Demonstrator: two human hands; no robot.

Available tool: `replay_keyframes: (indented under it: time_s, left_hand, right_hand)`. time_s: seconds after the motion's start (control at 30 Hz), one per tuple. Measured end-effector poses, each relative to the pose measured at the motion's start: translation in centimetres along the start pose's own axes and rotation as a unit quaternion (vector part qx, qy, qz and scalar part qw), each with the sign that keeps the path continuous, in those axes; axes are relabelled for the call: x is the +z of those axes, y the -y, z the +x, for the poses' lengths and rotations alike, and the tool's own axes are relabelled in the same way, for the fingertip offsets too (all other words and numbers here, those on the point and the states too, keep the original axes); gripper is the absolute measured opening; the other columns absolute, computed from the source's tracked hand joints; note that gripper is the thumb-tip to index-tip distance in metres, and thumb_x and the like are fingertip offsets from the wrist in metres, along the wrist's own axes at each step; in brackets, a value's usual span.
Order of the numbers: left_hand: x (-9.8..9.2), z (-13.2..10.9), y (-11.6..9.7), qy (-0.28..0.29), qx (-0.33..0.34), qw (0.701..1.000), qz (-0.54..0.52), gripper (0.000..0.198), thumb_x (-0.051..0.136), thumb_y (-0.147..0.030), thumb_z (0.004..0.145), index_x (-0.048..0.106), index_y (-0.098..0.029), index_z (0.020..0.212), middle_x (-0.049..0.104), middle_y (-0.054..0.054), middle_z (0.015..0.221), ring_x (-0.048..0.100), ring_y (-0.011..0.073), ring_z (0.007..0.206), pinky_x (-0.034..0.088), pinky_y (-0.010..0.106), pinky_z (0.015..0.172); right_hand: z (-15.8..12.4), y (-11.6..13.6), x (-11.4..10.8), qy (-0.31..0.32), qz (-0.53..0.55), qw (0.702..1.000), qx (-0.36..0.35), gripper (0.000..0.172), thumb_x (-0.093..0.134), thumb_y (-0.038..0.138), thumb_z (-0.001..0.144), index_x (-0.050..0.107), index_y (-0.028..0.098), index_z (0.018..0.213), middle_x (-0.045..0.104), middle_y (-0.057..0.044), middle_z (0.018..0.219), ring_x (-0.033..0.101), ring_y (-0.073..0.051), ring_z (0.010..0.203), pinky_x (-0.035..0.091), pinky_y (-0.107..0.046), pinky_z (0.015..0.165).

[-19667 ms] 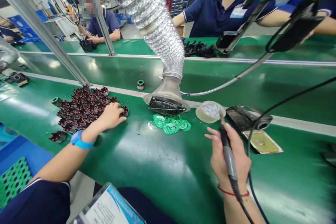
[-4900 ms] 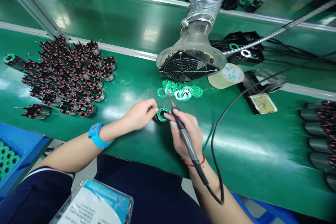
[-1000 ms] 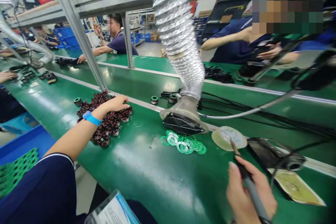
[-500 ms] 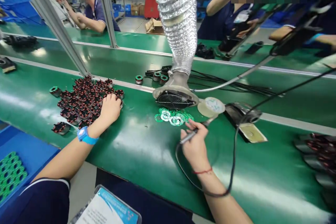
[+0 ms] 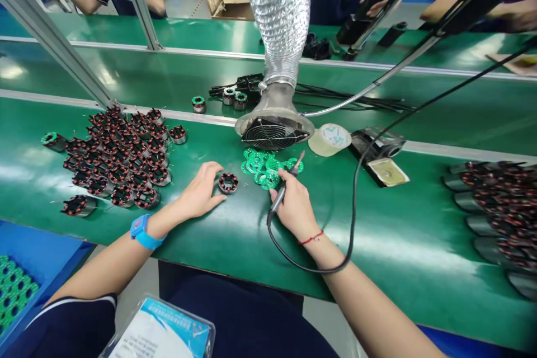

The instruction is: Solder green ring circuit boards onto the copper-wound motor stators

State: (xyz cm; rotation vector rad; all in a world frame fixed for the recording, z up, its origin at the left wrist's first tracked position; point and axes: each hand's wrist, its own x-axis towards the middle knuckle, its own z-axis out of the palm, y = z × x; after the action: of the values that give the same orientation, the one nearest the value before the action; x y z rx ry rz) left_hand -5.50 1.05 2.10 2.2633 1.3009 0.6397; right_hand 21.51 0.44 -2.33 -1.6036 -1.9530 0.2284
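My left hand [image 5: 201, 193] rests on the green bench with its fingers curled beside a single copper-wound stator [image 5: 228, 183], touching its left side. My right hand [image 5: 293, 207] is closed round a soldering iron [image 5: 287, 184], its tip pointing up toward a small heap of green ring circuit boards [image 5: 266, 166]. The fingers of that hand reach to the edge of the heap. A large cluster of wound stators [image 5: 119, 156] lies to the left of my left hand.
A fume duct with a fan grille [image 5: 273, 133] hangs just behind the boards. A tape roll [image 5: 329, 140] and the iron stand with sponge [image 5: 381, 165] sit to the right. More stators [image 5: 495, 207] lie at the far right. Other people work across the conveyor.
My left hand has drawn one stator out of the cluster toward the middle of the bench. My right hand with the iron has come down to the green boards. The view has tilted downward.
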Motion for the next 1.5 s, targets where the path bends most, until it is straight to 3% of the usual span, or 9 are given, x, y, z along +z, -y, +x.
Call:
replay_keyframes:
  time_s: [0.13,0.47,0.6,0.77,0.97,1.07,1.23,1.37,1.5]
  left_hand:
    - [0.3,-0.5,0.5,0.007,-0.11,0.992,0.058,0.054,0.072,-0.032,0.078,0.043,-0.012,0.12,0.048,0.015,0.118,0.049,0.031,0.112,0.045,0.052,0.097]
    - [3.0,1.9,-1.6,-0.021,-0.104,0.993,0.047,0.079,0.078,-0.034,0.073,0.034,-0.013,0.135,0.05,0.018,0.128,0.048,0.0336,0.119,0.041,0.052,0.102]
    - [3.1,2.3,-0.8,-0.02,-0.065,0.998,-0.004,0.075,0.073,-0.02,0.074,0.031,-0.015,0.136,0.047,0.018,0.135,0.048,0.0311,0.124,0.039,0.05,0.105]
    - [2.9,2.8,-1.0,-0.014,-0.114,0.991,0.068,0.054,0.074,-0.035,0.076,0.048,-0.014,0.118,0.055,0.016,0.121,0.049,0.0341,0.114,0.041,0.054,0.097]
    - [1.8,2.4,-1.4,0.07,0.022,0.978,-0.194,0.053,0.069,-0.029,0.079,0.045,-0.019,0.125,0.056,0.012,0.127,0.054,0.0257,0.119,0.043,0.042,0.104]
    - [0.6,1.4,-1.8,0.111,0.012,0.962,-0.248,0.054,0.067,-0.028,0.078,0.043,-0.019,0.126,0.056,0.012,0.128,0.057,0.0239,0.118,0.047,0.038,0.1]
    - [-1.5,1.3,-2.6,0.161,0.024,0.981,-0.108,0.045,0.064,-0.025,0.074,0.053,-0.019,0.117,0.065,0.007,0.111,0.063,0.0239,0.1,0.051,0.039,0.091]
    - [-2.6,1.6,-2.1,0.176,0.031,0.981,0.072,0.043,0.057,-0.024,0.075,0.06,-0.016,0.117,0.065,0.01,0.102,0.06,0.0289,0.1,0.047,0.046,0.094]
    - [-2.6,1.4,-1.5,0.176,0.035,0.97,0.166,0.05,0.055,-0.026,0.078,0.058,-0.014,0.126,0.059,0.012,0.099,0.056,0.0305,0.098,0.047,0.047,0.091]
  right_hand:
    - [-1.5,1.4,-0.3,-0.037,-0.007,0.999,-0.012,0.045,0.054,0.025,0.084,0.048,0.015,0.128,0.064,-0.018,0.118,0.059,-0.033,0.105,0.05,-0.052,0.089]
    - [-0.5,4.1,1.1,0.039,0.031,0.998,-0.04,0.04,0.047,0.014,0.085,0.049,0.017,0.125,0.066,-0.012,0.096,0.058,-0.03,0.089,0.051,-0.047,0.079]
    - [-1.0,3.9,0.5,0.063,0.047,0.995,-0.06,0.04,0.049,0.012,0.083,0.049,0.019,0.123,0.067,-0.008,0.092,0.06,-0.028,0.086,0.052,-0.044,0.078]
    - [-0.9,4.0,-0.1,0.028,0.083,0.995,-0.057,0.036,0.052,0.016,0.084,0.05,0.022,0.119,0.068,-0.007,0.092,0.064,-0.026,0.088,0.053,-0.045,0.081]
    - [-0.6,6.0,-0.7,0.005,0.222,0.975,0.011,0.042,0.054,0.022,0.086,0.04,0.023,0.126,0.066,-0.014,0.12,0.068,-0.024,0.101,0.054,-0.045,0.089]
    - [-0.8,7.2,-1.4,0.041,0.304,0.95,0.051,0.039,0.052,0.023,0.087,0.038,0.025,0.124,0.071,-0.009,0.11,0.071,-0.02,0.096,0.056,-0.039,0.084]
    - [-1.4,7.9,-2.1,0.069,0.24,0.966,0.064,0.033,0.051,0.022,0.087,0.041,0.025,0.119,0.068,0.001,0.081,0.067,-0.017,0.071,0.053,-0.032,0.071]
    - [-1.4,7.3,-1.7,0.023,0.134,0.989,0.055,0.029,0.047,0.022,0.089,0.046,0.022,0.118,0.067,-0.004,0.085,0.066,-0.02,0.076,0.052,-0.035,0.073]
    - [-0.2,6.8,-0.4,0.015,0.006,0.994,0.104,0.045,0.059,0.027,0.083,0.047,0.014,0.125,0.067,-0.014,0.096,0.064,-0.03,0.089,0.052,-0.045,0.079]
